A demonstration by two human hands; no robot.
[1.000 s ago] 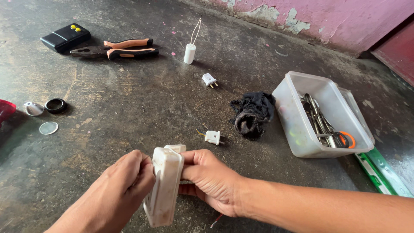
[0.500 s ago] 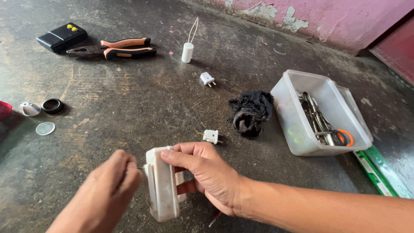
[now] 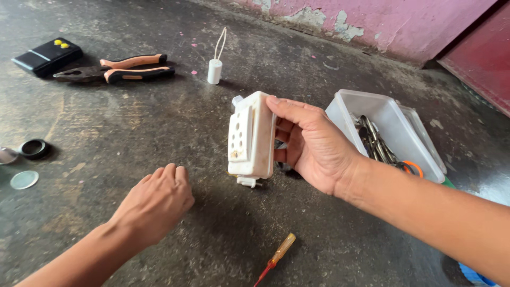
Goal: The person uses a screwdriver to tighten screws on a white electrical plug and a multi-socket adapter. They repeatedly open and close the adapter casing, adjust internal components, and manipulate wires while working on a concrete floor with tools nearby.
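Around the white socket box point(image 3: 251, 135), bare floor point(image 3: 133, 122) lies open to its left. Right of it a plastic tub point(image 3: 388, 119) blocks the way; below it a screwdriver point(image 3: 276, 258); far left, pliers point(image 3: 119, 69).

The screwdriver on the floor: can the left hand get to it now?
Probably yes. The left hand is empty and low over the floor, and nothing lies between it and the screwdriver.
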